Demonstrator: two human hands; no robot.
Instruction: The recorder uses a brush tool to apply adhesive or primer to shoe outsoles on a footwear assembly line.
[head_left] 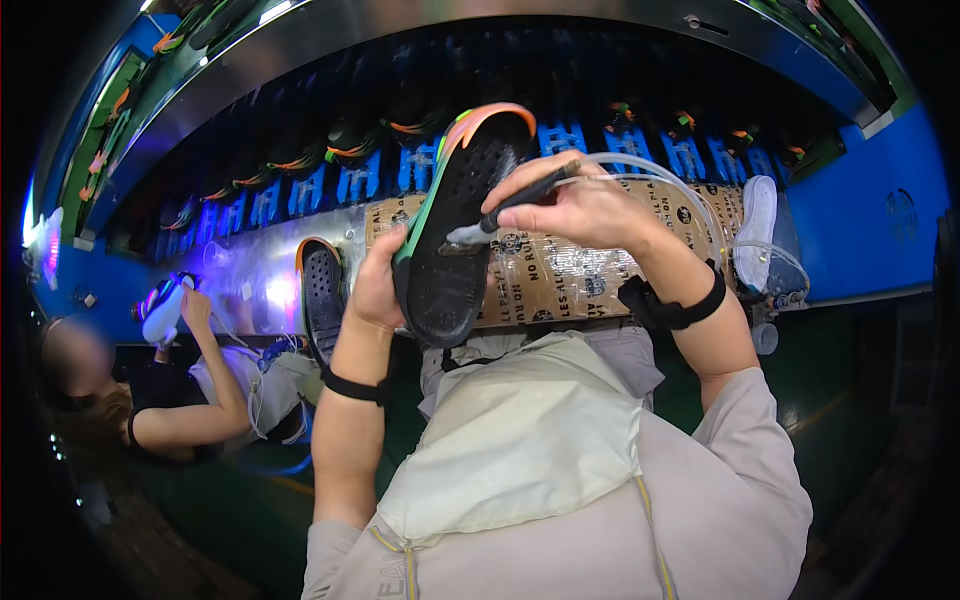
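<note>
My left hand (375,282) grips a black shoe sole (440,300) with a green and orange rim by its left side, tilted up above the bench. The inner face, dotted with small holes toward the toe, is turned to me. In my right hand (595,208) is a black-handled brush (535,195), pinched between fingers and thumb. Its pale bristles touch the middle of the sole, where a wet-looking patch shows. A clear tube (660,170) runs from the brush's rear end, over my right hand and toward the right.
Another black sole (322,285) stands left of my left hand. Printed tape covers the bench board (580,275). A white shoe-shaped piece (757,235) lies at right. Behind, blue holders (360,180) carry dark soles. At left, a co-worker's hand (196,305) holds a white shoe (163,322).
</note>
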